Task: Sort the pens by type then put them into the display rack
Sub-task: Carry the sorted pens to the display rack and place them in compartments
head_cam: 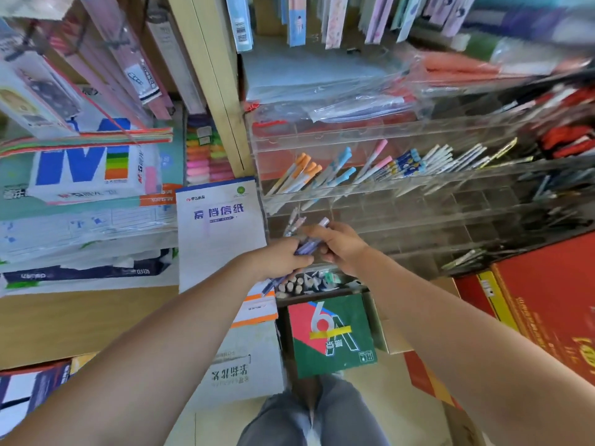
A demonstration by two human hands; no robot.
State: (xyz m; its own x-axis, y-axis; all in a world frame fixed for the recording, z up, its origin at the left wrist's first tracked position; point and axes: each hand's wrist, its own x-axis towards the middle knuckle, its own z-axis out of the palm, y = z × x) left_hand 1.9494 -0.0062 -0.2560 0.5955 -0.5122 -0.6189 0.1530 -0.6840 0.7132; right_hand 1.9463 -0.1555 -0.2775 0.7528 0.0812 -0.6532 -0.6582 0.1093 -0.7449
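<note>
- A stationery shop corner: wooden shelving packed with folders and paper, split by a pale wooden upright post (209, 75).
- On the left shelf lies a white paper ream printed with a large blue letter M (87, 156), on top of other flat packs.
- A white letter-paper pad with blue print (219, 226) leans against the left edge of the rack.
- The left hand (280, 257) is in front of the rack's lower left corner, with its fingers curled tightly round the lower part of a bundle of purple plastic pens (306, 246).
- The right hand (338, 244) meets it from the other side. Its fingers and thumb close on the upper part of the same bundle, and a lilac cap sticks out above them.
- The clear acrylic display rack (418, 201) stands behind the hands, divided into rows of small compartments.
- Along its upper row, from the left edge, lean orange-capped pens (306, 165), blue-capped pens (341, 165), pink-capped pens (380, 156) and then thin white pens (444, 159).
- A few pens stand in the compartment just behind the hands; what type they are cannot be told.
- Below the hands sits a green and red box with a white 6 (328, 333).
- A large red cardboard box (547, 300) fills the right edge.
</note>
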